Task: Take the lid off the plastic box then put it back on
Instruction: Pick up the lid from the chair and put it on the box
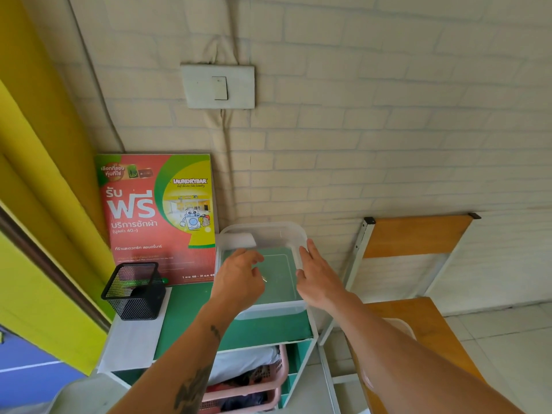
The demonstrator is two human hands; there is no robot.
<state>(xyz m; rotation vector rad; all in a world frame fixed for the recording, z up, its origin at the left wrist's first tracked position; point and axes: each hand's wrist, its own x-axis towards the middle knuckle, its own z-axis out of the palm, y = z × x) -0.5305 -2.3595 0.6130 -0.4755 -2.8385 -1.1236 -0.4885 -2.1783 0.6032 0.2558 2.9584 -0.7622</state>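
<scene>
The clear plastic box (268, 309) stands on the green top of a small shelf unit, close to the wall. I see its green-tinted bottom through it, and a white patch sits at its far left corner. My left hand (239, 276) hovers over the box's left side with loosely curled fingers and holds nothing that I can see. My right hand (318, 276) lies flat against the right rim, fingers stretched out. A translucent rounded piece (401, 325), possibly the lid, rests on the wooden seat, mostly hidden by my right forearm.
A black mesh pen holder (134, 291) stands at the left of the green shelf top (191, 318), with a red laundry poster (155, 216) leaning on the brick wall behind. A pink basket (257, 383) sits on the shelf below. The wooden chair (418, 234) is at the right.
</scene>
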